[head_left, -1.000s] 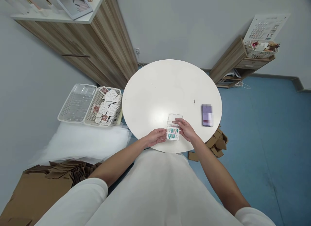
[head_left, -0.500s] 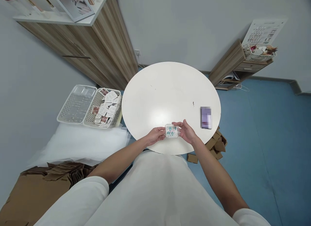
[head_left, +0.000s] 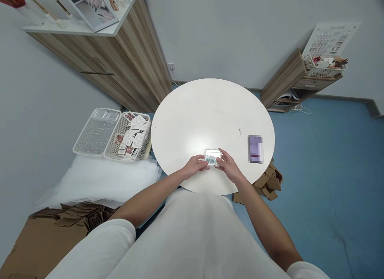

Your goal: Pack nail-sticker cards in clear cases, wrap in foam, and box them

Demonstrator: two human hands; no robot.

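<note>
- The person's left hand (head_left: 195, 167) and right hand (head_left: 229, 167) share the grip on a small, clear, rectangular plastic case (head_left: 213, 154), grasping it at its two sides.
- The case is over the near part of the white, oval bench (head_left: 210, 103); whether it touches the surface cannot be told.
- Teal, almond-shaped nail pieces (head_left: 211, 160) show through it. Its lid seems down, though glare hides whether the edge is fully latched.
- The step in hand looks like handling the case as a closed unit, so even, light pressure from both sides would serve best; squeezing hard could flex the thin plastic.
- The right thumb lies over the front corner; pressing near the rim, rather than mid-lid, should spare the pieces.
- Holding it level would probably help prevent them from shifting.
- The purple, rectangular pack (head_left: 256, 147) lies well apart, leaving elbow room.
</note>
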